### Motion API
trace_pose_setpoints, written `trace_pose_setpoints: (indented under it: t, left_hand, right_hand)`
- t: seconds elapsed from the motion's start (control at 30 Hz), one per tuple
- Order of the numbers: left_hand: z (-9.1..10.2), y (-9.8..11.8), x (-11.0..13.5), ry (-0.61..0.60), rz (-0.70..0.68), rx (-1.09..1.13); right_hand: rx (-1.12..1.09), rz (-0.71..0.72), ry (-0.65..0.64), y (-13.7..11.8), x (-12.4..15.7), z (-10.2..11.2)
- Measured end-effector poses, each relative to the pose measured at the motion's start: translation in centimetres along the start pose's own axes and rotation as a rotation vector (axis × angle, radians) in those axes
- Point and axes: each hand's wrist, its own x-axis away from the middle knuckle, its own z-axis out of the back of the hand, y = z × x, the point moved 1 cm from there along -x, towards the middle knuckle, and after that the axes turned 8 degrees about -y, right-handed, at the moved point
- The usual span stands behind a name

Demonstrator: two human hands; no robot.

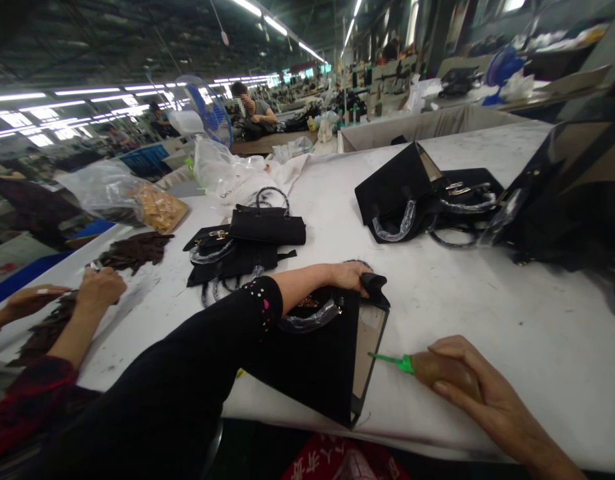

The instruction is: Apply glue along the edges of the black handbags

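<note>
- Left hand [350,275] clenched on the folded top flap of a black fabric handbag [317,363] lying flat at the near edge of the white tabletop [487,300]
- Right hand [474,387] wrapped around a brown-handled tool with a green tip [394,362], tip touching the bag's open side
- Further black handbags [252,243] beyond; a co-worker's hands [94,290] at left

- handbag [317,360] lies on table [487,307], near front edge
- left hand [350,277] on bag's far end
- right hand [467,380] right of bag, gripping tool [394,362]
- bag piles [252,243] behind
</note>
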Motion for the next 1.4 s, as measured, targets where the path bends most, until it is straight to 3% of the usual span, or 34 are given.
trace_pose_setpoints:
  t: [0.07,0.17,0.33,0.5,0.63,0.77,0.9,1.03,1.17,1.33,1.4]
  left_hand:
    - [0.0,0.0,0.0,-0.002,-0.006,0.006]
    - [0.1,-0.1,-0.2,-0.003,-0.008,0.002]
    - [0.1,-0.2,-0.3,0.002,-0.014,-0.020]
    - [0.1,-0.1,-0.2,-0.005,-0.023,-0.028]
    - [0.1,-0.1,-0.2,0.004,-0.027,-0.022]
    - [0.1,-0.2,-0.1,0.009,-0.017,-0.026]
    - [0.0,-0.1,0.0,-0.006,-0.022,-0.031]
    - [-0.1,-0.1,0.0,-0.021,-0.030,-0.029]
    - [-0.1,-0.1,0.2,-0.004,-0.027,-0.036]
    - [-0.2,0.3,0.3,0.018,-0.030,-0.059]
    - [-0.2,0.3,0.2,0.017,-0.028,-0.057]
  right_hand:
    - [0.002,0.000,0.009,-0.4,0.4,-0.3]
    - [-0.025,0.012,-0.120,-0.8,0.9,-1.0]
    - [0.029,-0.018,0.093,-0.5,1.3,-1.3]
    - [-0.025,-0.004,-0.162,-1.5,1.7,-1.5]
    - [-0.010,-0.007,-0.076,-2.1,2.2,-1.7]
    - [-0.024,-0.002,-0.176,-2.2,2.5,-2.1]
    - [-0.001,-0.019,-0.059,-2.4,2.7,-2.3]
    - [-0.032,-0.014,-0.159,-2.5,2.9,-2.5]
    - [0.020,-0.001,0.007,-2.6,3.2,-2.6]
    - [-0.035,-0.055,-0.189,-2.7,3.8,-3.0]
    - [-0.017,-0.053,-0.129,-2.8,4.0,-3.0]
